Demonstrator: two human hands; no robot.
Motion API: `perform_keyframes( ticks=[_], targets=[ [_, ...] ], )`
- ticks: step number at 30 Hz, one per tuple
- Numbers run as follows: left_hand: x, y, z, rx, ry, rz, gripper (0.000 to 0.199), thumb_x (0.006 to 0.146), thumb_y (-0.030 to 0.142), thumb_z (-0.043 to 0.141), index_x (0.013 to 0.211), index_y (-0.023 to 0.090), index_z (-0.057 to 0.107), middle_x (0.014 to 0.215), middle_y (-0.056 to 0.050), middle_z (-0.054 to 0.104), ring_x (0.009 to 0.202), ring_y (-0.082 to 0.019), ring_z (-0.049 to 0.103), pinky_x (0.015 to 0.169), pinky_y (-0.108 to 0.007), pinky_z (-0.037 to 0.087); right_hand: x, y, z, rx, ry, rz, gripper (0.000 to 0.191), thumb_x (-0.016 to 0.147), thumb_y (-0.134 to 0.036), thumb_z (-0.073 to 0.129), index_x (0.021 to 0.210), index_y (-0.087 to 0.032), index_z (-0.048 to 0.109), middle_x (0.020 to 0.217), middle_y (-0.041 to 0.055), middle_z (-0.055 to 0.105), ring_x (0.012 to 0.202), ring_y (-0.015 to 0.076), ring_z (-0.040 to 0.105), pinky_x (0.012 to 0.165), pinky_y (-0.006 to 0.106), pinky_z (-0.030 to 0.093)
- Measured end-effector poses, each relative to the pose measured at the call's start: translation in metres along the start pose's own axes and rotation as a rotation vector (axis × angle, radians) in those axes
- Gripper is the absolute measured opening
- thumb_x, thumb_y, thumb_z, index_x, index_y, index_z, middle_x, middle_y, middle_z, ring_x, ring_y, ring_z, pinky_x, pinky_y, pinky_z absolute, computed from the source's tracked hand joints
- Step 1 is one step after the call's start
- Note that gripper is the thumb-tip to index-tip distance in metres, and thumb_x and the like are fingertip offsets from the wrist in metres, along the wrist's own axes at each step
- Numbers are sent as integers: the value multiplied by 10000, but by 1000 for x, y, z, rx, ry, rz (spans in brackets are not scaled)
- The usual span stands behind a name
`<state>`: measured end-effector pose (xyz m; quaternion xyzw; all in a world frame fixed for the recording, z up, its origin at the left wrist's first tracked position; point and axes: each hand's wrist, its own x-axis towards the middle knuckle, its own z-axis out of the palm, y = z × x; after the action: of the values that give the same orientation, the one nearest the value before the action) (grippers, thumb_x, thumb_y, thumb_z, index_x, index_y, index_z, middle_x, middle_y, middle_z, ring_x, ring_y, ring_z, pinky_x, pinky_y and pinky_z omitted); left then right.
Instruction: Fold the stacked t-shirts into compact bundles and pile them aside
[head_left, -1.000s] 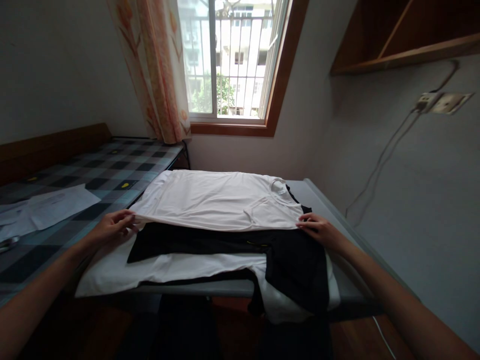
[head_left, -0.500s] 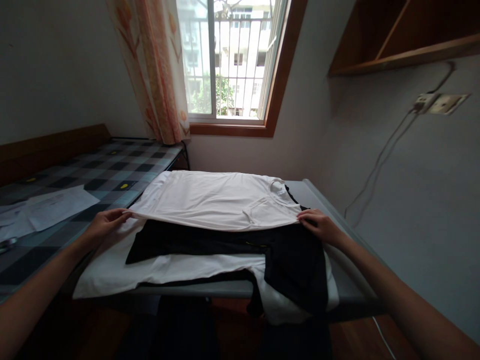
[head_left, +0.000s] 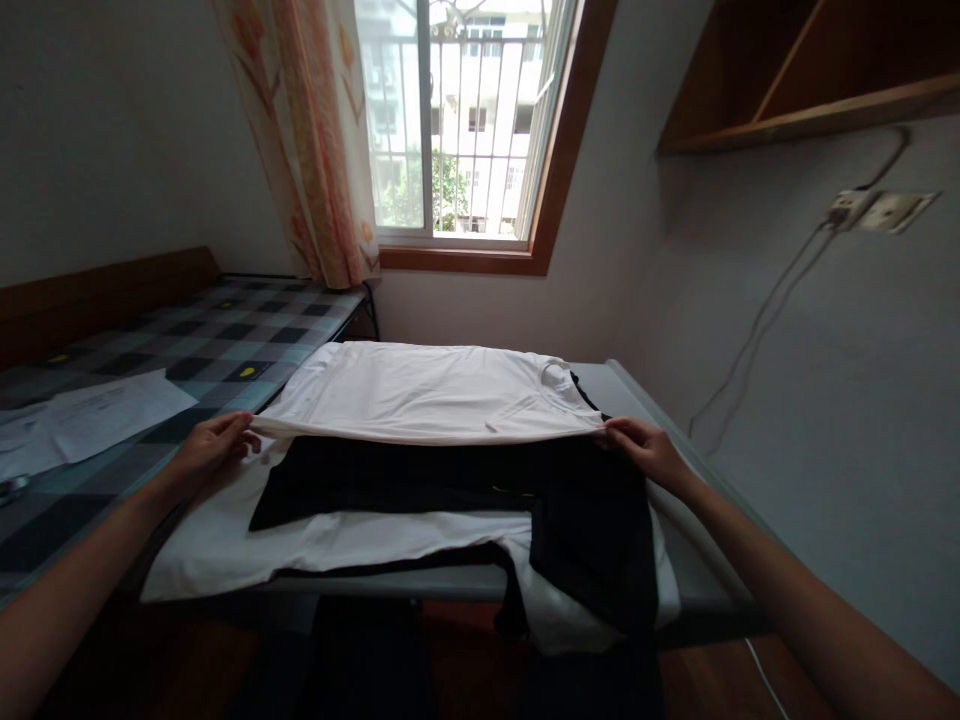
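A white T-shirt (head_left: 420,390) lies folded over on top of other shirts, its neckline to the right. My left hand (head_left: 217,448) pinches its near left corner at the hem. At the shoulder end, my right hand (head_left: 643,450) pinches the near right corner, and the near edge runs taut and straight between both hands. Beneath it a black shirt (head_left: 405,475) with a small yellow mark shows. Lower still is another white shirt (head_left: 247,550), and a dark edge of cloth shows under that one. The right fingertips are partly hidden by cloth.
The clothes lie on a grey board or table (head_left: 694,540). To the left stands a bed with a checked mattress (head_left: 292,315) and papers (head_left: 112,415) on it. A window, a curtain (head_left: 315,150), a wooden shelf (head_left: 825,125) and a wall socket (head_left: 851,210) with cables are beyond.
The near edge of the top white shirt has been drawn tighter and straighter, slightly up. My left hand has moved a little left, my right hand slightly right.
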<state>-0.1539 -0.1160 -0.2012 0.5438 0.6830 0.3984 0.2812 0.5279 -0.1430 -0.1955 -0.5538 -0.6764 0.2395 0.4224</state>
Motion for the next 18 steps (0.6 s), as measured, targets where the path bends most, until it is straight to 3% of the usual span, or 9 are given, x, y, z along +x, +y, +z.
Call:
perform_keyframes(
  ticks=[3, 7, 10, 14, 18],
  targets=[
    [-4, 5, -1, -263, -110, -52, 693, 575, 749, 728, 917, 153, 638, 742, -37, 733, 676, -181, 670, 633, -274, 552, 0, 3, -2, -76, -7, -29, 466, 763, -642, 639, 916, -215, 747, 904, 86, 763, 841, 273, 715, 812, 421, 580],
    [-16, 17, -3, -174, -227, -73, 693, 407, 595, 881, 910, 149, 712, 927, -75, 759, 841, -229, 690, 758, -309, 574, -2, 8, -5, -150, -141, -92, 475, 708, -542, 734, 1038, -201, 753, 1089, 105, 735, 1018, 310, 682, 935, 450, 538],
    [-26, 23, -2, -160, -214, -29, 794, 312, 566, 896, 982, 179, 724, 1069, -85, 742, 971, -275, 671, 804, -354, 574, -5, 13, -5, -241, -150, -145, 419, 740, -517, 697, 1019, -213, 766, 1096, 102, 732, 1047, 316, 671, 958, 467, 524],
    [-32, 24, -1, -162, -220, 9, 724, 342, 491, 891, 976, 180, 729, 1123, -106, 726, 1061, -291, 647, 894, -382, 536, -6, 17, -4, -292, -100, -188, 348, 841, -494, 569, 950, -240, 780, 1042, 90, 746, 993, 295, 691, 926, 460, 537],
    [-30, 19, -4, -145, -292, 47, 565, 409, 377, 826, 929, 172, 744, 1104, -121, 730, 1021, -307, 661, 879, -401, 532, -6, 18, -4, -325, -62, -208, 383, 850, -526, 552, 907, -226, 784, 972, 105, 753, 928, 304, 699, 877, 469, 543]
  ],
)
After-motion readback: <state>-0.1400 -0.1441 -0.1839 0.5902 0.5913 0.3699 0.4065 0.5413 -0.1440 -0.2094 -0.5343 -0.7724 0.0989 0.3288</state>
